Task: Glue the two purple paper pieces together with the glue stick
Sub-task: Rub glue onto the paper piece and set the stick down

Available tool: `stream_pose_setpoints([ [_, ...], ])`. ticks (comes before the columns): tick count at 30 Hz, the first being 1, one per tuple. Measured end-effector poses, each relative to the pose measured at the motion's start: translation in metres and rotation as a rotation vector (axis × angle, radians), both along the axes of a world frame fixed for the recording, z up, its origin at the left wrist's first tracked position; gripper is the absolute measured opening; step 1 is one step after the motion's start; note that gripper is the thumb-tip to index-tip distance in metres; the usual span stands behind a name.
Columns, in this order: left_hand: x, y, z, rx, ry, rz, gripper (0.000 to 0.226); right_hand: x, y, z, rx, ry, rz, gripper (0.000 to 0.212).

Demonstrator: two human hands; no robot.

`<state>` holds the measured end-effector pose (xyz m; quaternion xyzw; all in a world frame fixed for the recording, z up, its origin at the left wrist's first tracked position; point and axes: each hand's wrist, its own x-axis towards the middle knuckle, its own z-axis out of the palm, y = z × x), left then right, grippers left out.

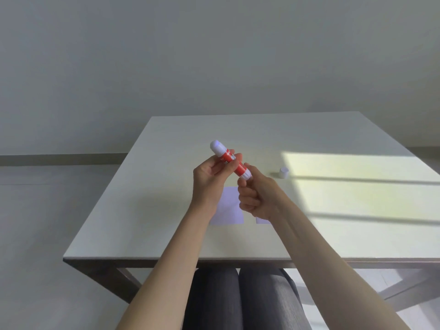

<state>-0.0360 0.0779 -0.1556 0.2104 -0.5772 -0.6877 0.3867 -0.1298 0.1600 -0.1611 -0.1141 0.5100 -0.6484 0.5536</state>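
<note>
A red glue stick (229,159) with white ends is held tilted above the table, its far tip pointing up and left. My left hand (209,179) grips its red body. My right hand (257,196) pinches the white knob at its lower end. A small white cap (283,172) stands on the table to the right of the hands. Below the hands lie two pale purple paper pieces: one (228,209) mostly visible, the other (262,220) largely hidden under my right wrist.
The white table (142,210) has its front edge near my knees. A bright patch of sunlight (357,194) with window-frame shadows covers the right side. A plain wall stands behind.
</note>
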Motion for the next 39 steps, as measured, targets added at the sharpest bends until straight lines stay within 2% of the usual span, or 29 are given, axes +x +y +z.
stream_pose_setpoints([
  [5,0.005,-0.004,-0.006,-0.04,-0.009,-0.195,0.022,0.0,0.003,-0.001,0.064,-0.196,0.088,0.047],
  [8,0.007,-0.007,-0.006,-0.103,-0.024,-0.256,0.022,0.001,0.003,-0.004,0.069,-0.193,0.089,0.049],
  [10,0.009,-0.009,-0.007,-0.128,-0.03,-0.233,0.022,0.001,0.003,-0.007,0.01,-0.107,0.032,0.053],
  [12,0.008,-0.008,-0.008,-0.136,-0.051,-0.203,0.026,0.004,0.002,-0.007,-0.146,-0.012,-0.024,0.05],
  [15,0.01,-0.01,-0.01,-0.206,-0.153,-0.198,0.041,0.004,0.002,-0.004,-0.361,0.098,-0.084,0.024],
  [17,0.02,-0.025,-0.014,-0.335,-0.314,-0.188,0.056,-0.003,0.001,0.0,-0.362,0.139,-0.185,0.009],
  [19,0.038,-0.047,-0.025,-0.55,-0.575,-0.149,0.062,-0.014,0.002,0.002,-0.285,0.252,-0.302,0.016],
  [22,0.059,-0.066,-0.044,-0.736,-0.843,-0.244,0.068,-0.024,0.003,-0.004,-0.172,0.509,-0.364,0.007],
  [24,0.059,-0.064,-0.052,-0.776,-0.871,-0.326,0.082,-0.021,-0.002,-0.013,-0.113,0.624,-0.332,0.005],
  [27,0.055,-0.062,-0.057,-0.765,-0.87,-0.377,0.104,-0.012,-0.01,-0.027,-0.037,0.789,-0.278,0.013],
  [29,0.054,-0.065,-0.059,-0.732,-0.891,-0.379,0.111,-0.006,-0.015,-0.031,-0.017,0.904,-0.221,0.004],
  [32,0.053,-0.068,-0.063,-0.676,-0.941,-0.372,0.116,0.001,-0.02,-0.033,0.033,1.075,-0.162,0.001],
  [36,0.053,-0.07,-0.066,-0.671,-0.946,-0.388,0.116,0.011,-0.017,-0.036,0.076,1.258,-0.128,0.012],
  [39,0.053,-0.07,-0.066,-0.696,-0.94,-0.408,0.113,0.021,-0.008,-0.036,0.028,1.257,0.005,0.009],
])
